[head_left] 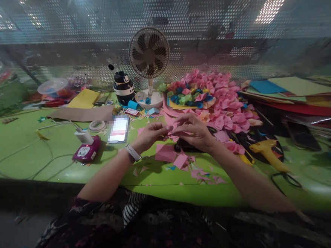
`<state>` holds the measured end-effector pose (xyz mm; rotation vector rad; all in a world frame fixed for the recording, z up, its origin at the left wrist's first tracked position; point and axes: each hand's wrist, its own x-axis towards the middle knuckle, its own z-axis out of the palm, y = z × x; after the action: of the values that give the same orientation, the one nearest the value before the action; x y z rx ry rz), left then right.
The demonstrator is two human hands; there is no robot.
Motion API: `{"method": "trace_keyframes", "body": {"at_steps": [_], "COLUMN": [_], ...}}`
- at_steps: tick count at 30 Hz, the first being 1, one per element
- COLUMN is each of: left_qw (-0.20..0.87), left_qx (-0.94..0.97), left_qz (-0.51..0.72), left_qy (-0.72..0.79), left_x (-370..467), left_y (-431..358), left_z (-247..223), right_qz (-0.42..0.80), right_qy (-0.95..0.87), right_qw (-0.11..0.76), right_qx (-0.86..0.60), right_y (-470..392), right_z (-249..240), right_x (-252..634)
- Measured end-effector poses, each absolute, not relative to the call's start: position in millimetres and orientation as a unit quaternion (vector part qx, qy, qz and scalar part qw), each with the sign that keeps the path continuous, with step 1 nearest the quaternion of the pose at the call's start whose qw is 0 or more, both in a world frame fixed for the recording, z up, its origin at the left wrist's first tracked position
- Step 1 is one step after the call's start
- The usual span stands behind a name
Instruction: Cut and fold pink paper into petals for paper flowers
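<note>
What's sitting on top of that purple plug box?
A white charger sits on the purple plug box, beside a white socket patch. The spot right under the charger is covered and can't be seen.

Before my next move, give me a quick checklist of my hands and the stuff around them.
1. Firm grip between left hand and right hand: cannot tell, too small to see.
2. Flat pink paper pieces near the hands: ok.
3. Green tabletop free of scraps: not ok, cut bits lie on the near side.
4. Yellow glue gun apart from the right forearm: ok, lying to its right.
5. Glue gun hot: cannot tell.
6. White charger block plugged into purple power adapter: ok.
</note>
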<state>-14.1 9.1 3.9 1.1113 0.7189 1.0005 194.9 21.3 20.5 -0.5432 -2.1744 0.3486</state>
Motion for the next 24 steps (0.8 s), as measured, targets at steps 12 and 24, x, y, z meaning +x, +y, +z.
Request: {"method": "trace_keyframes", "body": {"at_steps": [12,24], "left_qw": [0.593,0.554], "left_qx": [0.572,0.624], "left_qz": [0.481,0.484], "left_qy": [0.301,0.264], "left_x": [-15,-11], "left_y": [10,4], "left_z": [2,0], "right_qz": [0.139,0.238], "right_qy": [-0.82,-0.781], "right_qw": [0.479,0.484], "right_qx": [-0.28,-0.315], "right_y": [17,14], "right_z": [19,20], "right_x": [184,179]}}
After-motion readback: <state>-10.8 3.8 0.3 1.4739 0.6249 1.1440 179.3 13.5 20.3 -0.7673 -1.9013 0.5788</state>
